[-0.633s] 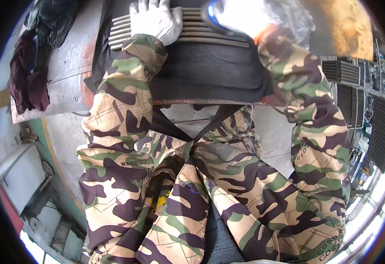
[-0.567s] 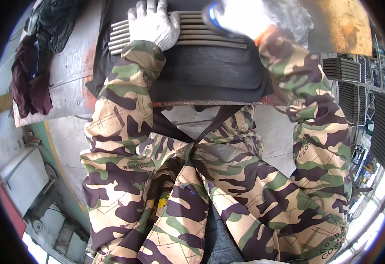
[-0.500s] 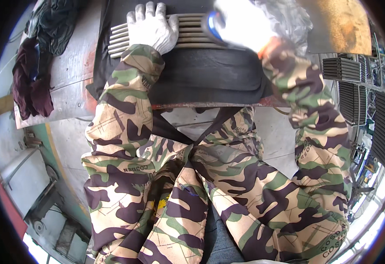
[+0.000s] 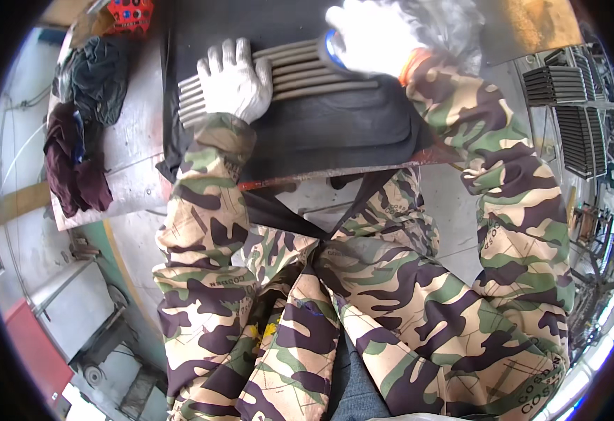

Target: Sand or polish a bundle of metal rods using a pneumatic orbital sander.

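Observation:
Several slim grey-brown metal rods (image 4: 296,78) lie side by side across a black sheet (image 4: 321,126) on the bench. My left hand (image 4: 235,84), in a white knit glove, rests flat on their left part with fingers spread. On the right part, my white-gloved right hand (image 4: 377,38) is closed round a blue-edged, dark object (image 4: 331,49) that touches the rods. Most of that object is hidden by the hand, and the hand is slightly blurred, so its kind does not show.
Crumpled dark clothing (image 4: 98,81) and a maroon cloth (image 4: 75,165) lie on the bench's left side, below a red patterned package (image 4: 131,15). Clear plastic film (image 4: 458,28) and a brown board (image 4: 535,24) are at the far right. Stacked dark bars (image 4: 552,85) stand on a rack beyond.
The view has shifted and tilted a little, so the bench appears lower and the red package has come into sight. Both hands stay at about the same places on the rods.

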Tool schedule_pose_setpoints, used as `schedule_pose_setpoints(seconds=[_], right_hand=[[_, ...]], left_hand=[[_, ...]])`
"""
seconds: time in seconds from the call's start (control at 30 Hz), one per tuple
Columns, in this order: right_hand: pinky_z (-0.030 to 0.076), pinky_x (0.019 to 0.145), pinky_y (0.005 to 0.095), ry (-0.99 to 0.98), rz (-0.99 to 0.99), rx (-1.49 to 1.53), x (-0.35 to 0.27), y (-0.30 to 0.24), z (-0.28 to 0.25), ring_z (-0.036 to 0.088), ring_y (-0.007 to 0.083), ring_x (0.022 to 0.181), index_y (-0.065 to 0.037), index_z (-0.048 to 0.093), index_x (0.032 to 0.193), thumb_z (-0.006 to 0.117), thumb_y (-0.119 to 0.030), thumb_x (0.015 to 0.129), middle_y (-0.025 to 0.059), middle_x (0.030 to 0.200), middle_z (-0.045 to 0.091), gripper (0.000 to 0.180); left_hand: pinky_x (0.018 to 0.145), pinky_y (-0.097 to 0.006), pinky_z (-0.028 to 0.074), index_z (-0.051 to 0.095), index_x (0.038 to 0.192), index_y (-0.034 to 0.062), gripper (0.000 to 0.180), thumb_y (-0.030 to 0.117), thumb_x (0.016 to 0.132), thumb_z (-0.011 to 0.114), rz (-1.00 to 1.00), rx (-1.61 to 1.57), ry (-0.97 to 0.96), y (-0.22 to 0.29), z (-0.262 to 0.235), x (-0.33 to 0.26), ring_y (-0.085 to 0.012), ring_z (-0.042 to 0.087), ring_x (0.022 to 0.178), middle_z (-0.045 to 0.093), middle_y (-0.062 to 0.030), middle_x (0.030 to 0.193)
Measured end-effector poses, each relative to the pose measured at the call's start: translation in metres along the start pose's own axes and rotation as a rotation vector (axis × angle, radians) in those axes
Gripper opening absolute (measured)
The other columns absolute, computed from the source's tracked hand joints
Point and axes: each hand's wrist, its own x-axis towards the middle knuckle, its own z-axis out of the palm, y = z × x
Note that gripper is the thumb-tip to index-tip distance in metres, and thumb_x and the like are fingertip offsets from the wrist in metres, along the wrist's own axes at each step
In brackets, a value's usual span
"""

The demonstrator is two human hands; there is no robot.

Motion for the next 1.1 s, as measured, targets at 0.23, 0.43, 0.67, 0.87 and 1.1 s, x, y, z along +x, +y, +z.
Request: schedule_pose_setpoints(seconds=[0.23,0.43,0.67,0.87,1.1], right_hand=[[0.056,0.081,0.0528,-0.170,0.120,0.044,0.008,-0.012,-0.003,0.068,0.0388,0.096,-0.008,0.065,0.112,0.061,-0.024,0.092,0.0188,0.104,0.066,0.026],[0.058,0.078,0.0528,-0.208,0.074,0.114,-0.018,-0.030,-0.007,0.068,0.0372,0.096,-0.009,0.067,0.108,0.062,-0.025,0.090,0.0183,0.101,0.065,0.024],[0.058,0.081,0.0527,-0.147,0.115,0.060,0.007,-0.018,-0.007,0.069,0.0381,0.100,-0.010,0.068,0.110,0.062,-0.024,0.089,0.0178,0.105,0.067,0.026],[0.056,0.091,0.0520,-0.265,0.120,0.085,0.026,-0.020,-0.019,0.066,0.0393,0.109,-0.008,0.065,0.119,0.060,-0.027,0.094,0.0199,0.116,0.065,0.032],[0.056,0.090,0.0518,-0.239,0.049,0.131,0.024,-0.036,-0.026,0.066,0.0373,0.110,-0.010,0.064,0.119,0.060,-0.028,0.095,0.0179,0.115,0.065,0.030]], left_hand=[[0.115,-0.059,0.033,0.057,0.138,-0.0029,0.051,0.032,0.101,0.055,0.000,-0.071,-0.001,0.003,0.005,-0.019,-0.0476,0.049,0.135,0.058,-0.0265,0.141],[0.118,-0.059,0.032,0.061,0.132,-0.0038,0.050,0.030,0.095,0.065,0.027,-0.207,-0.015,-0.010,0.020,-0.023,-0.0475,0.047,0.139,0.056,-0.0280,0.143],[0.117,-0.058,0.033,0.057,0.143,0.0001,0.055,0.036,0.101,0.058,-0.005,-0.070,-0.030,-0.017,0.013,-0.009,-0.0479,0.047,0.139,0.055,-0.0270,0.148],[0.109,-0.055,0.039,0.062,0.135,0.0031,0.045,0.028,0.097,0.064,0.098,-0.176,0.015,-0.007,-0.009,-0.023,-0.0441,0.054,0.128,0.062,-0.0228,0.137],[0.114,-0.058,0.037,0.062,0.124,-0.0019,0.035,0.019,0.096,0.066,0.112,-0.229,0.085,-0.008,-0.012,-0.026,-0.0474,0.055,0.130,0.060,-0.0261,0.137]])
